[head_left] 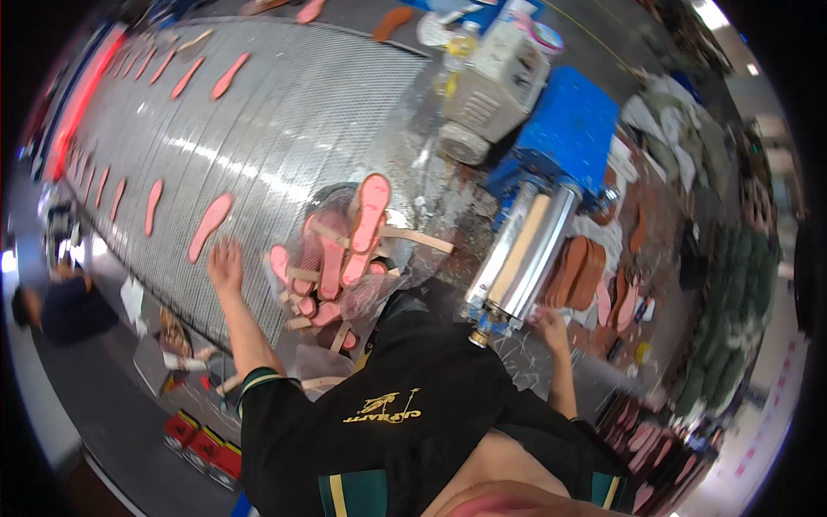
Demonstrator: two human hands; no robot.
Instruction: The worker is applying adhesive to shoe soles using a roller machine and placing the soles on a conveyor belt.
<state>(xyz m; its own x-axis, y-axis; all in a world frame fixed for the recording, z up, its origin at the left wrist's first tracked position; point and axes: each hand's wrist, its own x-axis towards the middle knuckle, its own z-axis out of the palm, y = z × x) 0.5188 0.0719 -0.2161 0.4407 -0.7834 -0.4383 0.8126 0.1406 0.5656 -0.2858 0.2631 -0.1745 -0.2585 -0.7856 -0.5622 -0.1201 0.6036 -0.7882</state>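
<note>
My left hand (226, 269) is over the metal mesh conveyor (284, 95), fingers stretched out and holding nothing. Just beyond its fingertips lies a pink shoe insole (211, 226) with a brown edge. My right hand (550, 327) is at the lower end of a machine with shiny metal rollers (517, 258), close to a stack of brown soles (575, 274). Blur hides how its fingers are set and whether they hold anything. Between my arms, a heap of pink insoles (330, 267) and beige strips rests in clear plastic at the conveyor's near end.
More pink insoles (153, 207) lie in two rows along the conveyor. A blue machine housing (564, 116) and a grey motor (491, 95) stand beyond the rollers. Loose soles (622, 297) are on the right bench. Red boxes (207, 448) sit low left; another person (73, 310) is at far left.
</note>
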